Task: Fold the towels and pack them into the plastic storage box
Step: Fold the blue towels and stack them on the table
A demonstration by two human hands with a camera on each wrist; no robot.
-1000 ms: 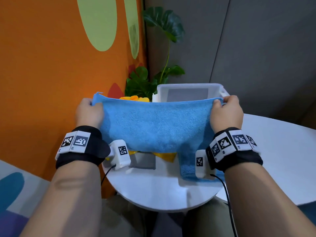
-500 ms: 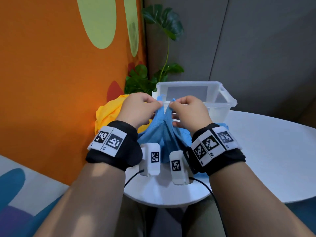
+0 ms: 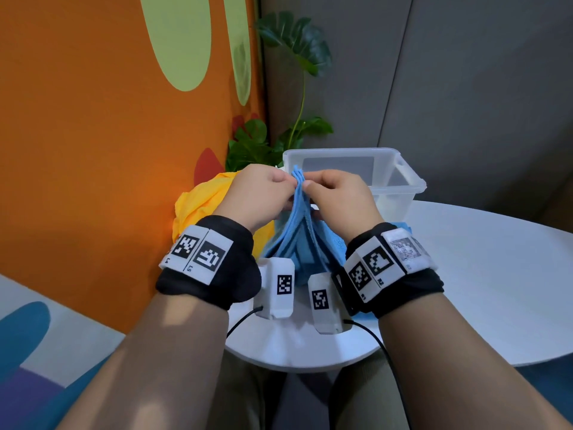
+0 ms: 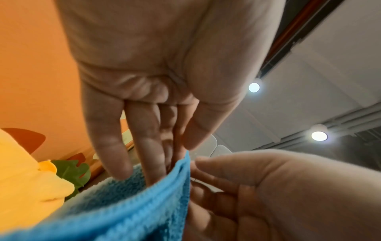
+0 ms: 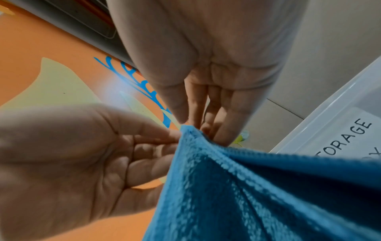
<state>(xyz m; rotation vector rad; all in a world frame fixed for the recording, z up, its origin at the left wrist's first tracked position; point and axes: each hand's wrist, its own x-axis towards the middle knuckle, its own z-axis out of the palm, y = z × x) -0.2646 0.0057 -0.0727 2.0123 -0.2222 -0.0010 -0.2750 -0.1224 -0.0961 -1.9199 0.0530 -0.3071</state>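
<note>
A blue towel (image 3: 299, 237) hangs folded in half above the white table (image 3: 483, 274), its upper corners brought together. My left hand (image 3: 263, 193) and right hand (image 3: 336, 197) pinch those corners side by side in front of the clear plastic storage box (image 3: 406, 178). In the left wrist view the left hand (image 4: 175, 153) pinches the blue towel (image 4: 123, 208) at its hem. The right wrist view has the right hand (image 5: 198, 128) pinching the blue towel (image 5: 257, 195) at the corner, beside the storage box (image 5: 329, 128). A crumpled yellow towel (image 3: 201, 203) lies at the left, behind my left hand.
A potted green plant (image 3: 279, 131) stands behind the box against an orange wall (image 3: 108, 150). Grey panels (image 3: 465, 88) close off the back. The round table's bare white top stretches to the right of the box.
A second ago the towel was spread wide between my hands. They have swung together, folding it in half, and have risen slightly with all corners bunched.
</note>
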